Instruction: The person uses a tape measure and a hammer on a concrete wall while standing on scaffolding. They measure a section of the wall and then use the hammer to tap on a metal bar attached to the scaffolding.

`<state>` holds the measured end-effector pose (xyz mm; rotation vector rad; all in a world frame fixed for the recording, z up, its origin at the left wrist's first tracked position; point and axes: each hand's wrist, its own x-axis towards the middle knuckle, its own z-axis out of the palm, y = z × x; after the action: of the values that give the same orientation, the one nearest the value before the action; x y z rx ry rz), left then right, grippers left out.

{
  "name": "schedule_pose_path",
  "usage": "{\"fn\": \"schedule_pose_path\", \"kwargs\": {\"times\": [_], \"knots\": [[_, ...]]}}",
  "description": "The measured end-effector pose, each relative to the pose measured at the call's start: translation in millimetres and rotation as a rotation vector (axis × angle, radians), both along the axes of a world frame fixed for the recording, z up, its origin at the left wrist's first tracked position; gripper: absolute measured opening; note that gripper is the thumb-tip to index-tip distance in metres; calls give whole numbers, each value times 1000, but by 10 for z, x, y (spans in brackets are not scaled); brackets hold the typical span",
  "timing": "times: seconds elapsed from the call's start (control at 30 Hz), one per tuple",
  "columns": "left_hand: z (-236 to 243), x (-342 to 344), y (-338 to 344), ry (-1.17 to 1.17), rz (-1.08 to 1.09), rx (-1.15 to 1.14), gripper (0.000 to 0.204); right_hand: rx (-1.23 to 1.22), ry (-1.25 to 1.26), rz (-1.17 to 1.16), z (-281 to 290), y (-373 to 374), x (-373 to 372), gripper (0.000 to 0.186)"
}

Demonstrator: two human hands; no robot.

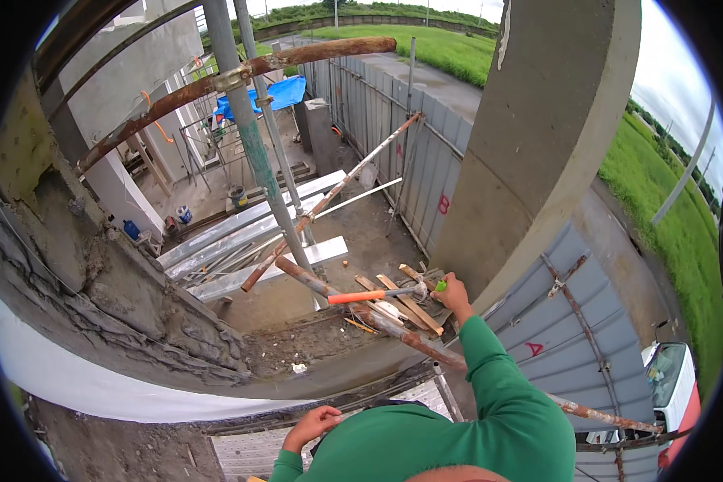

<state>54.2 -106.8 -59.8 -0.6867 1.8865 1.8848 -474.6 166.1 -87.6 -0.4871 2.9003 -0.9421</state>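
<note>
My right hand (448, 291), at the end of a green sleeve, grips a small lime-green object (439, 285) beside the concrete column (514, 136). Just left of it an orange-and-grey rod (356, 297) with whitish wrapping at its end lies over a rusty, angled scaffold pipe (418, 345) and some wooden boards (402, 297). My left hand (317, 422) hangs low near my body, below the rough cement ledge (281, 345), its fingers loosely bent and apart with nothing visible in them.
Scaffold pipes (261, 153) cross in front of me. Below are metal lengths (193, 249), buckets (183, 214) and a blue tarp (285, 92). A plastered wall (112, 273) curves along the left. Corrugated fencing (566, 321) runs right, with a white vehicle (667, 377) beyond.
</note>
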Motion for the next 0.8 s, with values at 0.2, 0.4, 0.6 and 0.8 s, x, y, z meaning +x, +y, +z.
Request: {"fn": "schedule_pose_path", "kwargs": {"times": [0.2,0.4,0.6,0.8], "knots": [[-11,-86,98,83,-33,-8,33,-58,-24,-145,-191,198,-79,74],[-15,-84,63,65,0,-51,31,-84,-42,-195,-199,254,-170,77],[-79,7,39,48,10,-35,29,-230,-91,-306,-143,301,-132,73],[70,-282,109,53,55,-99,26,-1089,-388,-260,-50,383,68,55]]}}
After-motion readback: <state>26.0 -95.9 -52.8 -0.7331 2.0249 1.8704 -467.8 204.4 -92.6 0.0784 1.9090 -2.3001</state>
